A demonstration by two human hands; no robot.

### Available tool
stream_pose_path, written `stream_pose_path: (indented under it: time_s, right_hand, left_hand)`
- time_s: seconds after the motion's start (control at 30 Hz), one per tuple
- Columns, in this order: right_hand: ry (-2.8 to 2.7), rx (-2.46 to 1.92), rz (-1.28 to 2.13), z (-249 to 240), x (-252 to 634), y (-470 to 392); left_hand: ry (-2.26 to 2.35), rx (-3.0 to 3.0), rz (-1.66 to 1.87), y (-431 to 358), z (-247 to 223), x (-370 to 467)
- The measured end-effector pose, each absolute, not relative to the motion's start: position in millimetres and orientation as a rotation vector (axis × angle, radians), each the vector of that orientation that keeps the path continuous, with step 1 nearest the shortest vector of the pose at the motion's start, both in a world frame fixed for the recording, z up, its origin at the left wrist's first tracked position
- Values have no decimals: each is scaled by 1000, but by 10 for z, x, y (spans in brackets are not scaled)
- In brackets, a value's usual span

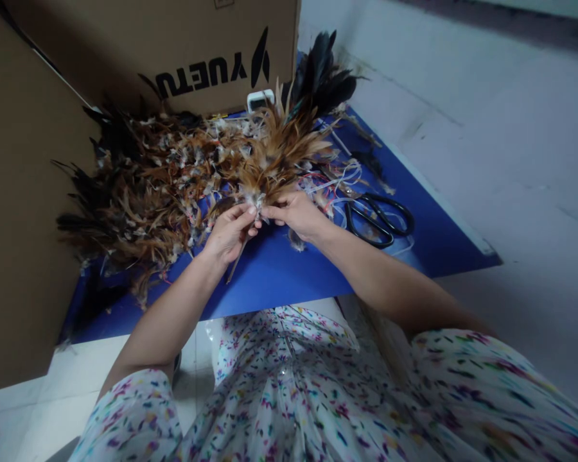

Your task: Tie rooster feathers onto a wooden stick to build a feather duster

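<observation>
My left hand (pixel 234 232) is closed in a pinch at the white, downy base of a bunch of feathers (pixel 282 144). From the other side, the fingers of my right hand (pixel 293 215) pinch the same base, close to the left thumb. The bunch is brown along its length, with long black feathers at its far tip. Below my left fingers a thin stick (pixel 237 262) points back toward me; whether it runs up into the feathers is hidden. A large heap of loose-looking brown and black feathers (pixel 158 179) lies just beyond and left of my hands.
Black-handled scissors (pixel 378 221) lie right of my hands, beside tangled clear and red strings (pixel 340 186). The blue tabletop (pixel 270 282) meets a wall on the right. Cardboard boxes (pixel 125 45) stand behind and left. A small white-framed device (pixel 260 99) sits at the back.
</observation>
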State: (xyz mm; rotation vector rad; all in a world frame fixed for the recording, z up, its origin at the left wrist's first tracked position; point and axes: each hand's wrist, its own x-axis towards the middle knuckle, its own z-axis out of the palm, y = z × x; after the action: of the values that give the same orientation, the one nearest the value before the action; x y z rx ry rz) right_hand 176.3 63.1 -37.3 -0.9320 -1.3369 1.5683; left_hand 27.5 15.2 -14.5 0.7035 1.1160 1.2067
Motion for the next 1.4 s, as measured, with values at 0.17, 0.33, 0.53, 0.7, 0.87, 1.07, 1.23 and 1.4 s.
stream_pose_path:
  time_s: [0.17, 0.33, 0.53, 0.7, 0.87, 1.07, 1.23, 1.4]
  right_hand:
    - [-1310, -887, 1681, -300, 1755, 602]
    - [-1333, -822, 1734, -210, 1747, 551]
    - [-1302, -942, 1674, -208, 1706, 512]
    - [-1248, -1022, 1676, -163, 1677, 492]
    - [-1207, -1025, 1690, -143, 1681, 499]
    - [-1229, -980, 1664, -182, 1707, 526]
    - [-1248, -957, 1643, -206, 1734, 558]
    - [-1215, -934, 1663, -201, 1737, 584]
  left_hand:
    - [1134, 802, 1296, 148, -168, 302]
    - [1140, 921, 1367, 145, -229, 315]
    - [1258, 1123, 1424, 113, -301, 392]
    - [1326, 1229, 1482, 121, -395, 416]
    - [1298, 1315, 1499, 133, -495, 410]
    - [1290, 1433, 1479, 101, -541, 407]
    - [1307, 1520, 1418, 80, -518, 398]
    - [1516, 1586, 1414, 204, -334, 77]
